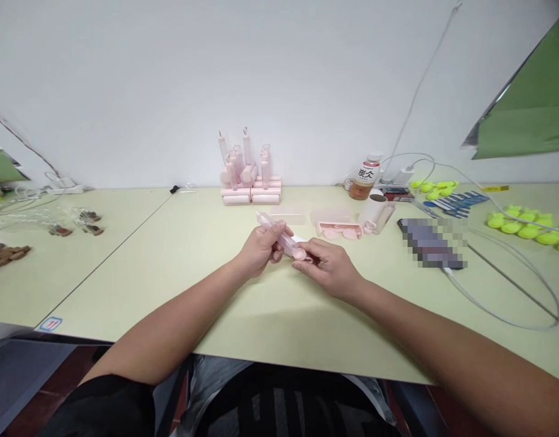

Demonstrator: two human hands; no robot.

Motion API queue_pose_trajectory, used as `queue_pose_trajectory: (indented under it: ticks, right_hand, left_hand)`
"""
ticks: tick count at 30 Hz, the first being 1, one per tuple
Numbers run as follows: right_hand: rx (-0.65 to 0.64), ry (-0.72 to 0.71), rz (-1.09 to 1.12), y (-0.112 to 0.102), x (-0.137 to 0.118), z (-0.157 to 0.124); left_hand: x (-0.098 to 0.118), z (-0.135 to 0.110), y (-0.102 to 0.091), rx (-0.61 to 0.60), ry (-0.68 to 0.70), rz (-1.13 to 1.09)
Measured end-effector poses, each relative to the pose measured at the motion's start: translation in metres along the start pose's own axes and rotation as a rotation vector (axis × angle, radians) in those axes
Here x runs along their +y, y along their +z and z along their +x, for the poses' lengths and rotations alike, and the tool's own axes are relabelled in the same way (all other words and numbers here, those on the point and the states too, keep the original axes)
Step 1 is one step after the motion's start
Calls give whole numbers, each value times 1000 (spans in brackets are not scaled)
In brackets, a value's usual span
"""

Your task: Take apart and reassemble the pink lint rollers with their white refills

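Note:
Both my hands meet over the middle of the pale green table (261,315). My left hand (261,247) is closed round a clear, pinkish tube-shaped holder (275,233) that points up and to the left. My right hand (331,265) pinches the tube's lower pink end with its fingertips. Just behind the hands lie a pink tray with round pieces (339,230), a clear lid (288,213) and a white roll in a clear case (376,212).
A stack of pink rollers (249,176) stands at the back centre. A drink bottle (365,177), a charger with white cables (502,291), a blurred-out phone (431,244), yellow-green pieces (529,226) and blue items (452,203) fill the right. Small brown objects (6,255) lie at left.

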State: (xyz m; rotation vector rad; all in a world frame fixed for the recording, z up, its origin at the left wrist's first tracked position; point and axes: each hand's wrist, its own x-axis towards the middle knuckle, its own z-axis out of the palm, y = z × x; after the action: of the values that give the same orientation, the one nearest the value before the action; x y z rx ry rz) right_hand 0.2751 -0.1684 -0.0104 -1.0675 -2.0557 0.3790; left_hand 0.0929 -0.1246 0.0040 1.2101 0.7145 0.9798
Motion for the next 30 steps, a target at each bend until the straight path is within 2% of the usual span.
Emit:
queue_pose_trajectory:
  ticks: [4, 9, 14, 19, 24, 27, 30]
  right_hand:
    - [-45, 71, 3, -1, -2, 2]
    - [-26, 183, 82, 1, -2, 1]
    - [-43, 274, 142, 2, -3, 0]
    - [-12, 140, 43, -2, -6, 0]
    - [40, -17, -104, -6, -5, -1]
    - [69, -34, -126, -8, -4, -1]
    - [119, 35, -54, -10, -4, 0]
  left_hand:
    - [-6, 1, -1, -47, 28, 87]
    - [-10, 2, -4, -73, 90, 178]
    - [-7, 1, -5, -49, 73, 213]
    - [-5, 0, -4, -49, 58, 212]
    - [-7, -2, 3, -9, 109, 209]
    - [-9, -4, 8, 29, 112, 214]
    - [-10, -5, 11, 48, 81, 190]
